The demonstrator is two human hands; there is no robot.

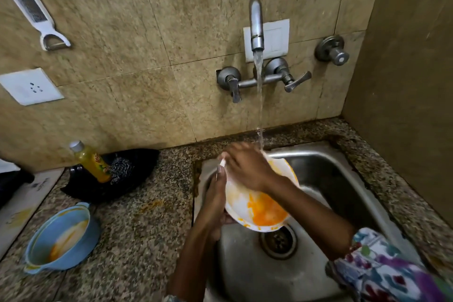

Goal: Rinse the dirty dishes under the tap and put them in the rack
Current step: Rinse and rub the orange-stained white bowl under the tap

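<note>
While water runs, findings are listed by size, largest first.

Sink (326,179): one steel basin set in the granite counter (137,218); one drain at its floor.
Tap (256,24): one wall spout, stream falling onto the far rim of the dish held below.
White bowl (247,206): one, held over the basin, tilted with its open face towards the camera; orange residue pooled in the near, lower part.
Blue bowl (61,240): one, on the counter well left of the sink, orange-smeared, judged unrinsed.
Left hand (215,198): fingers curled round the white bowl's left rim, supporting it.
Right hand (247,167): lies across the upper inside of the white bowl, fingers bent against the surface near the far-left rim; judged rubbing, no grasp evident.
Governing relation: residue lies below and nearer the camera than the right fingers; the right hand is closer to it.
Rack: none visible.
Dirty dishes counted: two.
</note>
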